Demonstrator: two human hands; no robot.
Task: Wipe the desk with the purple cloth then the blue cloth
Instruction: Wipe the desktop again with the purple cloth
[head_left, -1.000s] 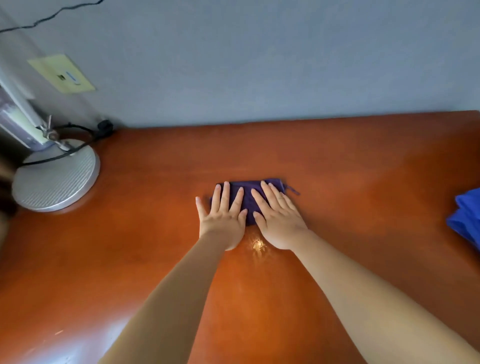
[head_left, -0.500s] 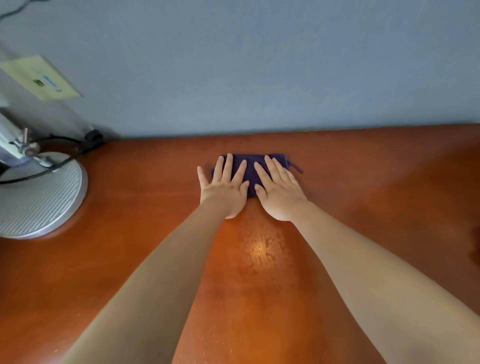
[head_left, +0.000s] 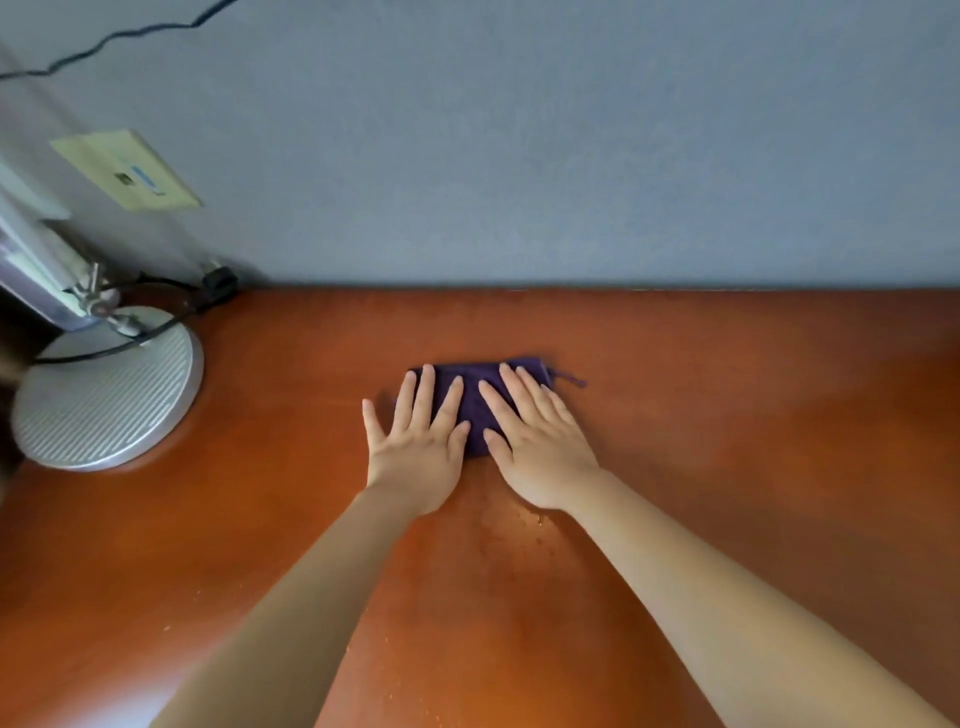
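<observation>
Grey-blue wall (head_left: 545, 145) is backing an orange-brown wooden worktop (head_left: 753, 441); its surface is showing glare and small wet spots near the wrists. Purple cloth (head_left: 475, 397), folded into a flat pad, is lying on the worktop mid-frame, apart from the wall edge, a loose thread trailing off its right end. Left hand (head_left: 415, 447) is pressing flat on the cloth's left part, fingers (head_left: 425, 395) straight and spread, little finger and heel of the palm resting on bare wood. Right hand (head_left: 540, 447) is pressing flat on the right part, fingers straight, nothing gripped by either hand. Thumbs are nearly meeting over the cloth's near edge. Far left: round ribbed metal lamp base (head_left: 104, 395) is sitting on the worktop, a black cable (head_left: 171, 317) crossing it. Pale wall plate (head_left: 127, 169) is fixed above. No containers in view.
</observation>
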